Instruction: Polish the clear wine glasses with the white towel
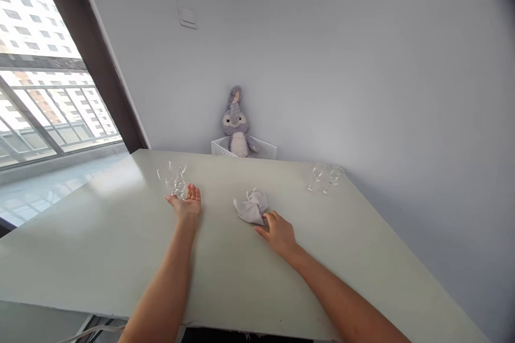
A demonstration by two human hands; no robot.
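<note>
Clear glasses (174, 176) stand close together on the left of the pale table. My left hand (187, 201) is right in front of them, palm up, fingers spread and nothing on the palm; whether it touches a glass I cannot tell. A crumpled light grey cloth (252, 207) lies near the table's middle. At the cloth's lower right edge is my right hand (277, 231), its thumb and fingers apart, fingertips at or touching the fabric. More clear glassware (325, 176) stands at the back right of the table.
Behind the far edge of the table (225, 278), a grey plush rabbit (236, 123) sits in a white perforated basket (265, 150) against the wall. A light switch (188, 16) is on the wall. A window is at the left, and a cable hangs below the front edge.
</note>
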